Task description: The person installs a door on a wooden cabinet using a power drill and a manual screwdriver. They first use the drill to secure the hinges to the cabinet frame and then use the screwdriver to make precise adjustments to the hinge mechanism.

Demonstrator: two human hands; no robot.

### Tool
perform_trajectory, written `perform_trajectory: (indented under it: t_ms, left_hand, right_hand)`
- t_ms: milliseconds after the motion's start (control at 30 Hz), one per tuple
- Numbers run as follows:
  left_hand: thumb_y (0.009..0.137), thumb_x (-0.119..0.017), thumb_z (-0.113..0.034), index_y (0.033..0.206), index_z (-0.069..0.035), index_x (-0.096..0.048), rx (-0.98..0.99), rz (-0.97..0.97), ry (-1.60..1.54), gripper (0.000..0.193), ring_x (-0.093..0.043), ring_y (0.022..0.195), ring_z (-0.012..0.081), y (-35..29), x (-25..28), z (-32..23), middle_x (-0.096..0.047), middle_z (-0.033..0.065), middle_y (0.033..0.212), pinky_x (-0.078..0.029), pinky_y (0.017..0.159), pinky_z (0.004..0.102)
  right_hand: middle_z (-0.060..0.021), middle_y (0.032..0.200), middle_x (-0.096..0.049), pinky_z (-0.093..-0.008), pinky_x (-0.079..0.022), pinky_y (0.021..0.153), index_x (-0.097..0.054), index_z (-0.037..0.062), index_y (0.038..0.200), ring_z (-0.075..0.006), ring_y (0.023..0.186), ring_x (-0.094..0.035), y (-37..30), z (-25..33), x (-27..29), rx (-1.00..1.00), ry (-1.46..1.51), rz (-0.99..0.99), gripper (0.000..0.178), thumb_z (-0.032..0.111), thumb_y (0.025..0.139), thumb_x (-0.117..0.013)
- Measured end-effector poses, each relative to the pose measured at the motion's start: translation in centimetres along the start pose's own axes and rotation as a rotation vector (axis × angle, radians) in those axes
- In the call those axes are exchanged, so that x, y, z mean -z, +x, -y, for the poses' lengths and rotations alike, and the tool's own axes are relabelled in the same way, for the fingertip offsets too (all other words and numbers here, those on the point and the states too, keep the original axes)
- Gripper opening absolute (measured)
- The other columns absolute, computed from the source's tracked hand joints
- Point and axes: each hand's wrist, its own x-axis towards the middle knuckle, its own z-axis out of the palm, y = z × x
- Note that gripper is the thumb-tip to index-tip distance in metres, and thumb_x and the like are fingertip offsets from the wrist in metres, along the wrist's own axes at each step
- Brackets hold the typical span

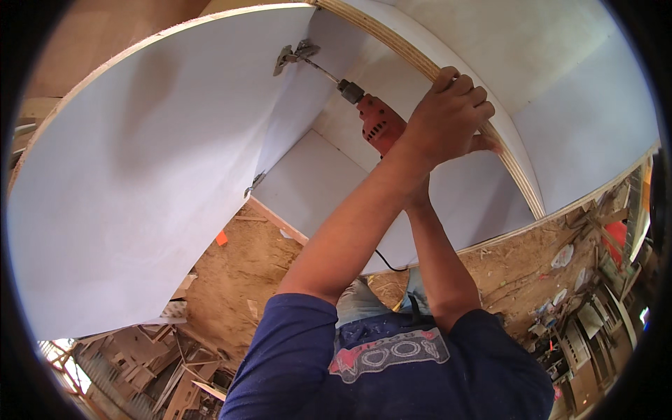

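My left hand (451, 115) is closed over the raw plywood edge of a cabinet panel (518, 171), fingers on the far side and thumb on the near side. Crossing behind my left forearm, my right hand (420, 190) is mostly hidden; its arm leads to a red power drill (381, 126) whose handle is out of sight. The drill's long bit reaches a metal cabinet hinge (299, 54) at the upper corner where the white door (140, 168) meets the cabinet (308, 168). A second hinge (255, 184) sits lower on the same door.
The swung-out door fills the left side. A black power cord (388, 264) hangs below my forearms. Brown dirt floor (231, 280) shows beneath, with an orange scrap (222, 238) on it. Wood offcuts (140, 364) lie at lower left, and mixed clutter (588, 329) at lower right.
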Motion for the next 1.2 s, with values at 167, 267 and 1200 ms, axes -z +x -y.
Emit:
perform_trajectory:
  t_ms: [167,267,1200]
  left_hand:
    - [0.072,-0.082,-0.057,0.094,-0.011,-0.074,-0.008,-0.009,-0.052,0.052,-0.061,0.102,0.0257,0.4,-0.1,0.7,-0.068,0.0029,0.099,-0.040,0.106,0.0443]
    - [0.079,-0.085,-0.034,0.108,-0.007,-0.068,0.054,-0.374,0.072,0.043,-0.060,0.109,0.0366,2.1,2.4,4.7,-0.066,0.0129,0.112,-0.045,0.101,0.0500]
    - [0.084,-0.071,-0.011,0.127,0.012,-0.050,0.884,-0.096,0.714,0.053,-0.073,0.106,0.0342,8.5,10.2,12.4,-0.068,0.0271,0.118,-0.060,0.089,0.0361]
  right_hand:
    - [-0.0082,0.122,-0.062,-0.0341,-0.056,0.085,-0.052,0.0033,0.132,-0.0152,0.102,-0.064,0.4,-1.2,-0.1,-0.023,0.131,-0.104,0.053,0.020,0.090,-0.080]
    - [-0.0086,0.103,-0.066,-0.0351,-0.057,0.070,-0.060,0.0022,0.117,-0.0180,0.082,-0.067,0.7,0.4,-0.3,-0.095,0.152,-0.087,0.038,0.017,0.087,-0.079]
    - [-0.0076,0.081,-0.063,-0.0353,-0.055,0.054,-0.062,0.0013,0.102,-0.0194,0.061,-0.062,0.3,1.9,-1.8,-0.281,0.438,-0.175,0.021,0.010,0.088,-0.076]
